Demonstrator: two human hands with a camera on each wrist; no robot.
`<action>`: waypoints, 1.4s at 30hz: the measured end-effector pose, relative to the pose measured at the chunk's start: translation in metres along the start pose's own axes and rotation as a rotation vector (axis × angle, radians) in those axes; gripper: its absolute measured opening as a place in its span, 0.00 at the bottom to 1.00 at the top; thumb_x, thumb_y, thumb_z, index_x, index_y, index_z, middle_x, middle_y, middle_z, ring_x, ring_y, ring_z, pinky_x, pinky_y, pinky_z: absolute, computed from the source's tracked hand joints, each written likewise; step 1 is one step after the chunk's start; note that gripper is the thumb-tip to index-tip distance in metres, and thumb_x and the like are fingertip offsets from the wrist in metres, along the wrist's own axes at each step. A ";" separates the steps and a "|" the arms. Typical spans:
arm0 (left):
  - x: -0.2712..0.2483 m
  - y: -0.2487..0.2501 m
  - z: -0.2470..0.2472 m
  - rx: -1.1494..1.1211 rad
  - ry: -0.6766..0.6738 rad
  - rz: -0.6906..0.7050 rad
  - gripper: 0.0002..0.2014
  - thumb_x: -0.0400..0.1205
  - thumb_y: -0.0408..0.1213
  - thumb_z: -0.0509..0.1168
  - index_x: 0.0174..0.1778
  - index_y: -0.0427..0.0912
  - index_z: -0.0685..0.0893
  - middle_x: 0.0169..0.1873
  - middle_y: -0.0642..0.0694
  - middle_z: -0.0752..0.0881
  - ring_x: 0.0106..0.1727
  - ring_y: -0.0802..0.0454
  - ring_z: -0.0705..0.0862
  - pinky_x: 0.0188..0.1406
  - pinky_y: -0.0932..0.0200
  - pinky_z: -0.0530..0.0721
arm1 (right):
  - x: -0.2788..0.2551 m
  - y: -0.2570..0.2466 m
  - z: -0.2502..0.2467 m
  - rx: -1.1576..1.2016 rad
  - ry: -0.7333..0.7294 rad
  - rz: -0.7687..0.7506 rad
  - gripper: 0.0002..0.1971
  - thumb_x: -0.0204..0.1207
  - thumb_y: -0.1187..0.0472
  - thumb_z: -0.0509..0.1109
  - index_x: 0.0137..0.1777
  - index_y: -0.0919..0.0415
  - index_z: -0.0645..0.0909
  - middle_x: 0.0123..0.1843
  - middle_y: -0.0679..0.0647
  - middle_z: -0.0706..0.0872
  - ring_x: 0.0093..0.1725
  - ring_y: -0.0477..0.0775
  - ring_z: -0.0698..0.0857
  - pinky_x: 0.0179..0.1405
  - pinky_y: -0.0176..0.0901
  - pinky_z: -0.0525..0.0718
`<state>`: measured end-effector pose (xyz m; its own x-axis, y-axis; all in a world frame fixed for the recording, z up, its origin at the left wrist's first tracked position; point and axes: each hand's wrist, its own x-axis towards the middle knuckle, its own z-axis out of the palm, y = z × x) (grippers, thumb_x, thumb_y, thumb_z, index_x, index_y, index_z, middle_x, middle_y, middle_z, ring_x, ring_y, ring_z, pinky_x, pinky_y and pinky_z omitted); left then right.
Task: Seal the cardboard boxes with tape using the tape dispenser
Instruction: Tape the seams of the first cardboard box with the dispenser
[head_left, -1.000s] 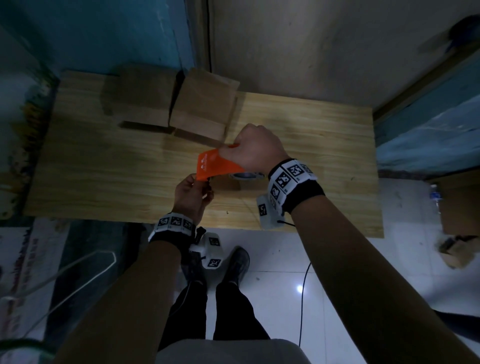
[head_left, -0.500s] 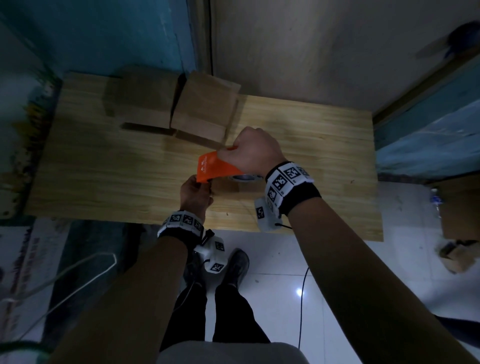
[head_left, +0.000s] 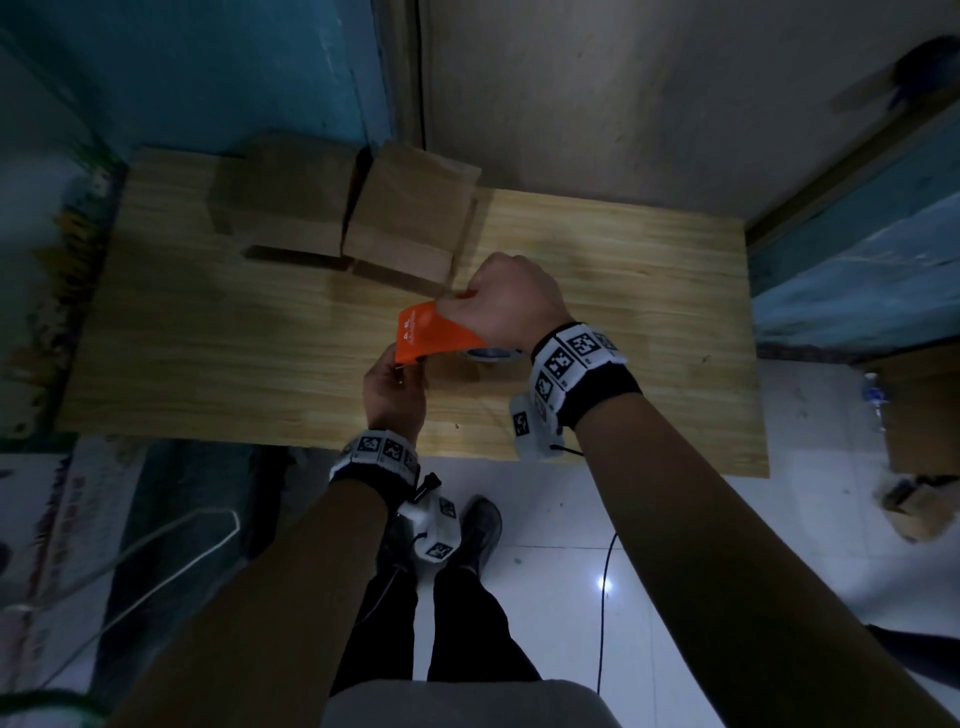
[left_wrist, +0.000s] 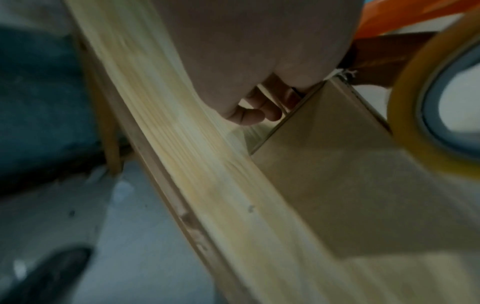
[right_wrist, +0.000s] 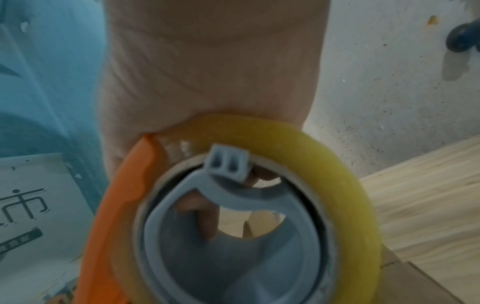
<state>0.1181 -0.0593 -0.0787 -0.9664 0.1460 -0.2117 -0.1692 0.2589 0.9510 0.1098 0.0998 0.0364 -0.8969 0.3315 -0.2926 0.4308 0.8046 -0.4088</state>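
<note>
Grip: your right hand (head_left: 511, 301) is wrapped round the orange plastic tape dispenser with its yellowish tape roll (head_left: 434, 338); your left hand (head_left: 392, 392) pinches at its front edge
Box: small brown cardboard box (left_wrist: 345, 164) sits directly under the roll
Risk: tape may wrinkle or stick crooked if you lose that pinch
Around: two taller cardboard boxes (head_left: 410, 223) beyond your knuckles on the wooden tabletop (head_left: 208, 338), near enough to catch the dispenser

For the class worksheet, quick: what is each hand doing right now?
Left hand: fingers curled at the front edge of the tape dispenser; what they pinch cannot be told.
Right hand: closed, holding the tape dispenser.
</note>
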 end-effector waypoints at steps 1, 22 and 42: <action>-0.002 -0.001 -0.002 0.045 -0.023 0.026 0.12 0.84 0.23 0.57 0.43 0.40 0.83 0.31 0.53 0.81 0.31 0.68 0.79 0.33 0.73 0.76 | 0.000 0.000 0.000 0.000 -0.001 0.002 0.25 0.68 0.32 0.65 0.28 0.54 0.78 0.32 0.49 0.82 0.34 0.52 0.83 0.32 0.42 0.71; -0.019 0.001 0.014 0.120 -0.246 0.048 0.10 0.89 0.37 0.56 0.48 0.60 0.73 0.35 0.58 0.76 0.29 0.71 0.77 0.28 0.77 0.72 | -0.006 0.000 -0.009 0.002 -0.050 -0.033 0.27 0.74 0.35 0.66 0.23 0.54 0.75 0.29 0.48 0.79 0.31 0.49 0.79 0.31 0.42 0.69; -0.035 0.007 0.029 0.201 -0.022 -0.010 0.20 0.88 0.45 0.52 0.77 0.50 0.72 0.38 0.55 0.83 0.37 0.55 0.81 0.44 0.56 0.80 | -0.011 0.034 -0.031 0.024 -0.170 -0.125 0.29 0.76 0.38 0.66 0.23 0.58 0.68 0.22 0.55 0.71 0.25 0.48 0.71 0.28 0.46 0.68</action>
<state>0.1561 -0.0349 -0.0710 -0.9600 0.1633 -0.2276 -0.1341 0.4456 0.8851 0.1315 0.1387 0.0523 -0.9144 0.1404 -0.3797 0.3216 0.8217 -0.4705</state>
